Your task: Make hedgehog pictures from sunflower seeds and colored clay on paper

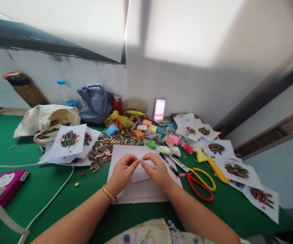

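Observation:
Above the white paper (146,198), my left hand (125,171) and my right hand (158,171) meet at their fingertips. Both are closed in a pinch on a small whitish piece (140,160), mostly covered by the fingers; what it is made of is unclear. Beneath them lies a smaller white sheet (139,178) with faint lines. Right of my right hand are a black pen (172,169) and scissors (182,165) with one yellow and one red handle. Sunflower seeds (102,149) are heaped beyond my left hand.
Bagged coloured clay (164,149) lies behind the paper. Seed-decorated sheets sit in a left stack (79,145) and along the right (258,178). A yellow cutter (217,171), white cable (50,200), magenta box (10,186), cloth bag (47,117) and blurred phone (159,109) surround the work area.

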Action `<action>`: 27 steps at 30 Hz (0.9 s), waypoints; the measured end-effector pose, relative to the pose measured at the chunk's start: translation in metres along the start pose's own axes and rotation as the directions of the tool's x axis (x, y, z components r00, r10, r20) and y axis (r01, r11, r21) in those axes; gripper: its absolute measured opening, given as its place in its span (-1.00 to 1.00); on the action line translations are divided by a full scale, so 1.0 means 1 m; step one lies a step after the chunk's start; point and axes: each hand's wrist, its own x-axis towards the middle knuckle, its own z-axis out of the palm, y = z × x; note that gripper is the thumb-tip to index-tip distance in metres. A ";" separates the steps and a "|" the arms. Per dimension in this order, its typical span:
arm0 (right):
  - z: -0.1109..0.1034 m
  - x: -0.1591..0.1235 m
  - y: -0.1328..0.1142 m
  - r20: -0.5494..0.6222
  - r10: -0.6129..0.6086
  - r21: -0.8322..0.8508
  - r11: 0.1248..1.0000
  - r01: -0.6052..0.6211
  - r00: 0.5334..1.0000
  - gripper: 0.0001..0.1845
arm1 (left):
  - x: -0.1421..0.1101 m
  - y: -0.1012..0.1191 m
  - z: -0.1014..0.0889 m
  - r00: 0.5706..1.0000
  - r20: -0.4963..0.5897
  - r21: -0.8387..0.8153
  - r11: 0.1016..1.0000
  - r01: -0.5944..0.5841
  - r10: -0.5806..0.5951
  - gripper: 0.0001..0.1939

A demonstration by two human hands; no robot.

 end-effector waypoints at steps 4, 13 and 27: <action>0.000 0.001 0.002 0.010 0.028 0.055 0.998 -0.028 1.000 -0.88 | 0.000 0.002 0.000 1.000 -0.002 -0.054 0.998 0.022 -0.022 -0.75; 0.000 0.003 0.003 -0.002 0.168 0.125 0.978 -0.167 0.986 -0.84 | 0.000 0.001 0.001 0.997 0.053 -0.096 0.993 0.066 -0.061 -0.73; 0.003 0.001 0.002 0.061 0.152 0.068 0.985 -0.156 0.987 -0.87 | 0.002 0.001 0.001 0.998 0.019 0.012 0.999 0.052 -0.052 -0.73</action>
